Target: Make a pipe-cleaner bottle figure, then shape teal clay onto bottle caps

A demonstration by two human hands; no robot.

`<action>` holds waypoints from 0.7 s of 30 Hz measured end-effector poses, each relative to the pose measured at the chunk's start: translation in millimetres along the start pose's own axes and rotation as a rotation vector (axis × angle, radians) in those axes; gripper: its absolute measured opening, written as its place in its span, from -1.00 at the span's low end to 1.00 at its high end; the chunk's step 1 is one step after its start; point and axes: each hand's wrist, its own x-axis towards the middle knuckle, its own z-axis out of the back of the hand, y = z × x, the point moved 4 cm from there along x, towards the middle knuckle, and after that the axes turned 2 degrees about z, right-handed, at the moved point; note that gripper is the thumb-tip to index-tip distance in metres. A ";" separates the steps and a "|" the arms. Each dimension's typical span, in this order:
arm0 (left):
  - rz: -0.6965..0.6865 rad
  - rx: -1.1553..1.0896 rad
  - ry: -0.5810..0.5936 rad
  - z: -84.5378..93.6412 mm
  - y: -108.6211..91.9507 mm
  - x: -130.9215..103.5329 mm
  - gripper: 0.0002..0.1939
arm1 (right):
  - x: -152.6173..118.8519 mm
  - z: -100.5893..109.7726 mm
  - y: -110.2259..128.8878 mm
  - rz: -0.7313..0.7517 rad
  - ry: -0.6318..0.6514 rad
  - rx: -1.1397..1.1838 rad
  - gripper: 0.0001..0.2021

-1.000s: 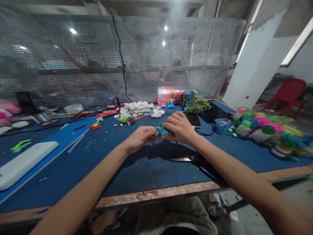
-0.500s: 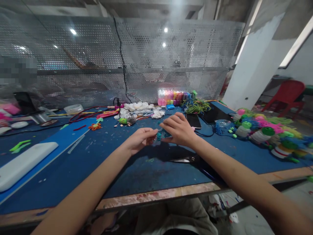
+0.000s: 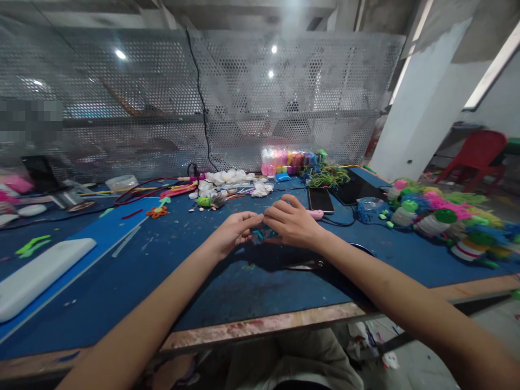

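On the blue worktable (image 3: pixel 227 303), my view shows the right forearm (image 3: pixel 377 271) overlapping the scissors' (image 3: pixel 304 265) handles; lowering it could, I judge, shift the blades. The right hand (image 3: pixel 290 223) and left hand (image 3: pixel 236 232) pinch a small teal-and-clear piece (image 3: pixel 258 235) between them, mid-table; uneven fingertip pressure could release it. Visible portion: glossy, translucent, teal-flecked; remainder hidden.

Single head-worn view — looking forward and down, left hand (image 3: pixel 239 232) and right hand (image 3: pixel 293 223) near, perforated screen (image 3: pixel 247 103) beyond
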 end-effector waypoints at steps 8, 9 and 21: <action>-0.067 -0.020 -0.047 4.8 -3.0 -0.3 -0.50 | 1.4 -1.2 -5.0 -0.218 -0.030 0.074 -0.38; -0.084 -0.025 -0.062 4.4 -3.6 -0.4 -0.49 | 1.4 -3.0 -5.5 -0.242 -0.014 0.070 -0.42; 0.015 -0.232 0.033 5.8 -1.6 2.4 -0.72 | -0.7 -3.6 -7.6 -0.240 0.057 -0.053 -0.79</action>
